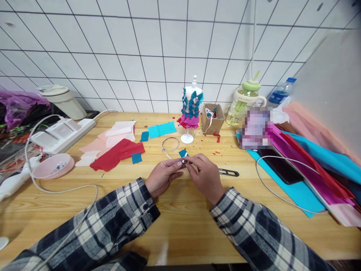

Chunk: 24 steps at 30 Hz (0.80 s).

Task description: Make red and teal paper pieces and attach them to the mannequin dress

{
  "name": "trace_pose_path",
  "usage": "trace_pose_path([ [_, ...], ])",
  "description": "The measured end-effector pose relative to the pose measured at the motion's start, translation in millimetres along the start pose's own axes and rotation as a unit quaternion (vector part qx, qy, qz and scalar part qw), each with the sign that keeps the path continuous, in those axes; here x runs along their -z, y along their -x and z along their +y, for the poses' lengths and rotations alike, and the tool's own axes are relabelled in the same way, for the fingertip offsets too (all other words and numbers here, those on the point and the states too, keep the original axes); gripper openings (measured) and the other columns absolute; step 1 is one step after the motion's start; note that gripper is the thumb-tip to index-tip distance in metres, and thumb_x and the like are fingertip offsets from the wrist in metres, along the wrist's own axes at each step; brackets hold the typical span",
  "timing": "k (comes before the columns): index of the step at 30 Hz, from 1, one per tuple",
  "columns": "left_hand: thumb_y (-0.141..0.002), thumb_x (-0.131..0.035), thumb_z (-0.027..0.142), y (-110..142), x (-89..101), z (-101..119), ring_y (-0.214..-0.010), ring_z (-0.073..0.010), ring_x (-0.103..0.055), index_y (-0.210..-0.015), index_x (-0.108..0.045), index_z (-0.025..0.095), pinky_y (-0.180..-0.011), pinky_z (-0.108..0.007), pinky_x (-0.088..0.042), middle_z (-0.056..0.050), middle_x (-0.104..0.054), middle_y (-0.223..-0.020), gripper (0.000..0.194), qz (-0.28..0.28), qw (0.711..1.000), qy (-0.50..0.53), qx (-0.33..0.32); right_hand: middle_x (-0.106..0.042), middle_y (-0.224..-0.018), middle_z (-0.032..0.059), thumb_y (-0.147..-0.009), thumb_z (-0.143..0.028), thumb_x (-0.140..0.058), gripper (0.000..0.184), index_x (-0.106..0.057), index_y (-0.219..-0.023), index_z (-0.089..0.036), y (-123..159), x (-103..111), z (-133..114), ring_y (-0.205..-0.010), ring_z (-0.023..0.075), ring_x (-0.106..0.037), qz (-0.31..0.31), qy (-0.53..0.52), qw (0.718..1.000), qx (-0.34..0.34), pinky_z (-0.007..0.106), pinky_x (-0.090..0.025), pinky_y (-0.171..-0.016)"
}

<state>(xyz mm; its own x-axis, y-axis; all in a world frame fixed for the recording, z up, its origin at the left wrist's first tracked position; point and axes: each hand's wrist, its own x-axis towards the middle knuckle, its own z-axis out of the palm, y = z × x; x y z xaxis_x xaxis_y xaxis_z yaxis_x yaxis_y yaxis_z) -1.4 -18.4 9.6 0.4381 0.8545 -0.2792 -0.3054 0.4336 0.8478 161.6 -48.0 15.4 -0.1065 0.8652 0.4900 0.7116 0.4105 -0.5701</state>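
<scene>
My left hand (166,174) and my right hand (204,175) meet above the table, both closed, with thumbs and fingers pinching together. Between their fingertips is a small dark and white piece (183,161), too small to tell its kind. Just beyond the fingertips shows a teal paper piece (182,153) with a white strip by it; whether it is held or lies on the table I cannot tell. A roll of thin tape or wire ring (170,144) lies behind the left hand. Black thread snips (229,172) lie right of the right hand, partly hidden by it.
A small dress form (192,105) in teal bows and a pink skirt stands behind, beside a cardboard box (213,122). Red paper (120,152), blue paper (162,129) and a pink bowl (53,166) lie left. A phone (280,165) and green-lidded bottle (245,99) are right.
</scene>
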Motion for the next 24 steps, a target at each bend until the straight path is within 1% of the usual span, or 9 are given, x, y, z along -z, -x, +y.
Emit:
trace_pose_path([
  [4,-0.072,-0.076,0.025,-2.5,1.8,-2.2,-0.085,-0.0109,-0.063,-0.094,-0.074,0.014,-0.074,-0.017,-0.048,-0.008,-0.072,-0.097,0.025,0.001,1.000,0.005,0.000,-0.067,-0.095,0.0029,-0.089,-0.022,-0.052,0.024,-0.067,-0.107,-0.026,0.7,-1.2,-0.8,-0.085,0.0151,-0.062,-0.004,-0.003,1.000,0.007,0.025,-0.047,-0.075],
  [8,-0.071,-0.075,0.024,-4.8,1.2,-4.9,-0.082,-0.0100,-0.063,-0.089,-0.073,0.012,-0.076,-0.018,-0.049,-0.007,-0.072,-0.092,0.022,0.016,0.999,0.033,-0.002,-0.066,-0.094,0.0025,-0.089,-0.024,-0.053,0.028,-0.065,-0.114,-0.027,0.6,-1.7,-1.3,-0.083,0.0149,-0.062,-0.021,0.019,0.999,0.016,0.024,-0.047,-0.071],
  [15,-0.072,-0.072,0.017,-4.2,-0.9,-6.2,-0.086,-0.0107,-0.064,-0.091,-0.074,0.011,-0.081,-0.018,-0.050,-0.008,-0.072,-0.097,0.021,0.016,0.999,0.050,0.002,-0.066,-0.094,0.0027,-0.091,-0.026,-0.051,0.029,-0.064,-0.116,-0.027,1.3,-0.7,0.9,-0.083,0.0150,-0.061,-0.038,0.049,0.998,0.009,0.024,-0.045,-0.068],
  [19,-0.071,-0.073,0.012,-2.8,-0.1,-6.1,-0.090,-0.0127,-0.065,-0.095,-0.073,0.012,-0.084,-0.021,-0.051,-0.008,-0.072,-0.098,0.025,0.006,0.998,0.060,0.003,-0.065,-0.095,0.0027,-0.090,-0.026,-0.051,0.032,-0.062,-0.120,-0.026,0.5,0.1,3.6,-0.084,0.0151,-0.061,-0.038,0.057,0.998,0.000,0.025,-0.045,-0.067],
  [21,-0.071,-0.074,0.013,-2.5,0.1,-6.3,-0.094,-0.0138,-0.065,-0.098,-0.072,0.013,-0.086,-0.023,-0.051,-0.008,-0.071,-0.102,0.028,-0.009,0.998,0.059,0.004,-0.065,-0.094,0.0027,-0.090,-0.026,-0.051,0.032,-0.062,-0.121,-0.026,-0.3,0.5,4.7,-0.083,0.0151,-0.061,-0.040,0.062,0.997,-0.006,0.025,-0.044,-0.066],
  [24,-0.071,-0.075,0.015,-3.4,0.3,-7.1,-0.094,-0.0131,-0.065,-0.100,-0.072,0.013,-0.086,-0.022,-0.050,-0.008,-0.071,-0.103,0.029,-0.018,0.999,0.049,0.000,-0.065,-0.092,0.0024,-0.090,-0.027,-0.051,0.031,-0.063,-0.119,-0.026,-0.7,0.7,5.2,-0.081,0.0149,-0.061,-0.042,0.065,0.997,-0.010,0.025,-0.044,-0.066],
])
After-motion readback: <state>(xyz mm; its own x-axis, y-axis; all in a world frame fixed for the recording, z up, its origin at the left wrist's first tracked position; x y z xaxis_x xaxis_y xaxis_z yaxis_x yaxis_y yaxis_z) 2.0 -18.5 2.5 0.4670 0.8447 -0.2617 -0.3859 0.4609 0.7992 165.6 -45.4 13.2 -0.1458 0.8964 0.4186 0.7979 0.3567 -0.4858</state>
